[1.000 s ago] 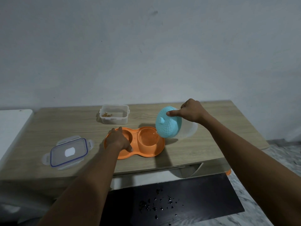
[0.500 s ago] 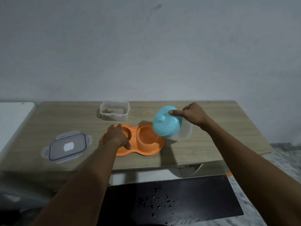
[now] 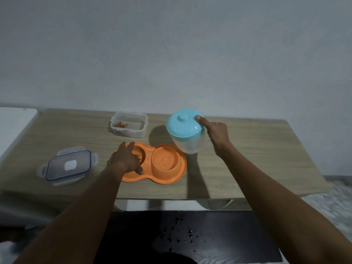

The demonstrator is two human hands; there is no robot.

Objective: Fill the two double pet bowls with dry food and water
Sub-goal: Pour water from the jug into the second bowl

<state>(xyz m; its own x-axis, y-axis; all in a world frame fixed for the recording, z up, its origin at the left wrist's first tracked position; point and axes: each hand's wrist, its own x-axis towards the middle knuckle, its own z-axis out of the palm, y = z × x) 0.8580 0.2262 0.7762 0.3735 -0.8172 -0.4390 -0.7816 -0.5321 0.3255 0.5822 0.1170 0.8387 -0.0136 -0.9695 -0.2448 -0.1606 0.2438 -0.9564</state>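
Head view: how much room is there around the orange double bowl (image 3: 172,180)?
— Open desk (image 3: 251,161) runs right of it to the edge. The bowl sits near the front edge.
— What crowds it?
— A jug (image 3: 188,144) just behind-right, gripped by the right hand (image 3: 217,131), forefinger on its teal lid (image 3: 182,125). A clear tub (image 3: 131,131) stands behind, and a snap lid (image 3: 68,166) lies well left.
— Contents?
— A few kibbles (image 3: 120,124) in the tub, more in the bowl's left cup (image 3: 142,154), where the left hand (image 3: 126,159) rests, fingers loosely extended.
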